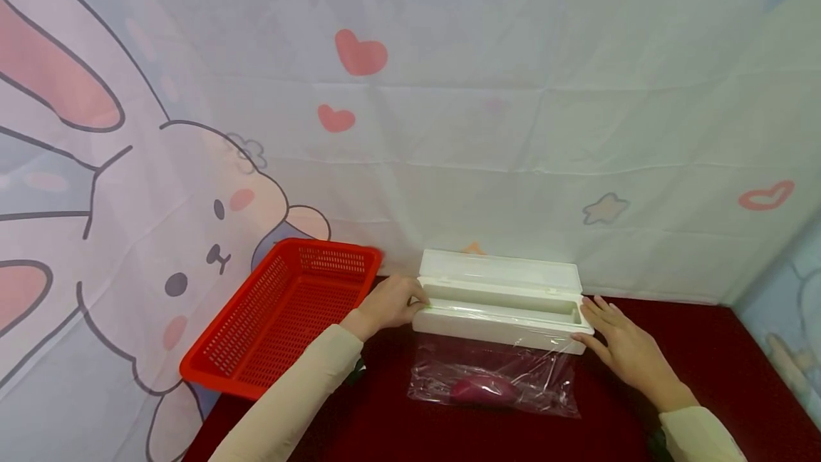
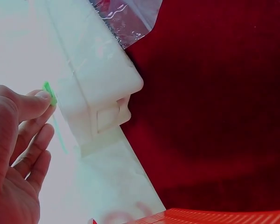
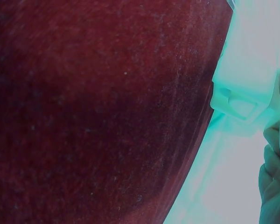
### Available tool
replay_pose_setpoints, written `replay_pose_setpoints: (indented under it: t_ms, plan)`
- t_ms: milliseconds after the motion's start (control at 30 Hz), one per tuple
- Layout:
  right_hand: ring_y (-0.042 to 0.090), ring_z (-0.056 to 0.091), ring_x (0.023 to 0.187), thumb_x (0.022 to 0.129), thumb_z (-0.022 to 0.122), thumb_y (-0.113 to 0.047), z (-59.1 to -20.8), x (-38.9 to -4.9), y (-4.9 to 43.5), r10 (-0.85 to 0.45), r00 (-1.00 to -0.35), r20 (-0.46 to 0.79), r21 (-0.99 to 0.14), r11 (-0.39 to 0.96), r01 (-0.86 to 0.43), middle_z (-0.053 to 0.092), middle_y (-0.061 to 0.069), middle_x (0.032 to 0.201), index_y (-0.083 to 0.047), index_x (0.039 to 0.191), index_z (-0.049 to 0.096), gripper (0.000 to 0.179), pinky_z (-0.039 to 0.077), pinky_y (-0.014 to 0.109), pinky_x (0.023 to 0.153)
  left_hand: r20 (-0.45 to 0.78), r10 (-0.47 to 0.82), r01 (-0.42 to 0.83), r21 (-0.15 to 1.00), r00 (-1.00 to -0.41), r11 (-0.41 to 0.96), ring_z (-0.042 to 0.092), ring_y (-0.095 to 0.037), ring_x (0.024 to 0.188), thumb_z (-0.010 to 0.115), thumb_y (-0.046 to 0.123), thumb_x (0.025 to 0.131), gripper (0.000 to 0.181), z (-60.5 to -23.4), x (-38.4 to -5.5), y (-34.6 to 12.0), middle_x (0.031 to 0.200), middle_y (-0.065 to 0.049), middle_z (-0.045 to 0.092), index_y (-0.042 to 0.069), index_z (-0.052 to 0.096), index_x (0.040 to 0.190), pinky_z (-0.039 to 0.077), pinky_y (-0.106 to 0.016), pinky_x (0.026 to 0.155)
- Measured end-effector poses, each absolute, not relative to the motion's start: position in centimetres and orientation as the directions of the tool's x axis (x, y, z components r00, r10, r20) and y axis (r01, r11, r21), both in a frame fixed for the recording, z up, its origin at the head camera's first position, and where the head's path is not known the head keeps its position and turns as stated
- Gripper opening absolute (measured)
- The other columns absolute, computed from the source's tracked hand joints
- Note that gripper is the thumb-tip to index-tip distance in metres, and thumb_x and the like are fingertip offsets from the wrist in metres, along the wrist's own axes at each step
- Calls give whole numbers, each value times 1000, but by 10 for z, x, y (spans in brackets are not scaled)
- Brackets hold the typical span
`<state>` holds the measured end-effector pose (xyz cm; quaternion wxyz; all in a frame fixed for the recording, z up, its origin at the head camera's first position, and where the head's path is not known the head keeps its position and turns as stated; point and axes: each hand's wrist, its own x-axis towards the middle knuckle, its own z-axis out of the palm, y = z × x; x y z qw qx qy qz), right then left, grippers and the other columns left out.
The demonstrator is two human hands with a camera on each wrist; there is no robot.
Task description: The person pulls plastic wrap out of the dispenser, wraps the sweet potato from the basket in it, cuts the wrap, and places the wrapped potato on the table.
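A white cling film dispenser point(image 1: 507, 332) stands on the dark red cloth with its lid point(image 1: 500, 269) up at the back. Inside lies a white roll, and clear film point(image 1: 545, 391) hangs from the front edge down onto the cloth. The film covers a smooth pink oval object point(image 1: 484, 390); its kind is unclear. At the dispenser's left end, my left hand point(image 1: 393, 301) pinches a small green slide cutter point(image 2: 50, 93) between thumb and forefinger. My right hand point(image 1: 625, 348) rests on the right end with its fingers fairly straight, the thumb at the front corner.
A red perforated plastic basket point(image 1: 221, 382) stands left of the dispenser, beside my left forearm. Behind everything hangs a pale curtain point(image 1: 462, 127) printed with a rabbit, hearts and stars. The dark red cloth point(image 1: 718, 369) spreads out to the right.
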<state>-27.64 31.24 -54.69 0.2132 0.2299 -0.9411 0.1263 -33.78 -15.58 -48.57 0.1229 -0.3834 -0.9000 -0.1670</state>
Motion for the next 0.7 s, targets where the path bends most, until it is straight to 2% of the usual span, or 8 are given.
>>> replay_pose_setpoints:
  t_ms: [200,300,533,700]
  plan:
    - [46,55,141,97,77,-40,-546,-275,311,-378,-802,462,-134,864,-485,60,21,152,2,147,60,67,48,60,110,349,652,735,212,-673,644,64,-12,75,83,10,91,6,-484,-337,-158,88,1,79,13,87,93,51,-26,66]
    - [45,55,141,97,77,-40,-546,-275,310,-376,-802,464,-136,864,-484,61,21,151,2,147,61,67,48,60,110,350,651,734,210,-673,646,66,-12,76,82,9,91,7,-482,-335,-161,90,1,80,13,87,94,53,-26,67]
    - [47,56,140,96,78,-40,-547,-276,313,-363,-806,467,-148,867,-476,61,22,150,2,146,62,67,48,62,107,359,641,727,199,-678,657,70,-16,83,82,5,90,10,-480,-333,-169,93,-2,80,12,87,95,59,-32,76]
    - [47,55,140,97,77,-40,-548,-275,313,-362,-806,469,-156,864,-478,61,22,150,2,146,62,67,47,59,111,351,636,718,196,-687,668,70,-16,86,81,5,90,12,-480,-334,-171,94,-2,79,13,87,96,59,-33,79]
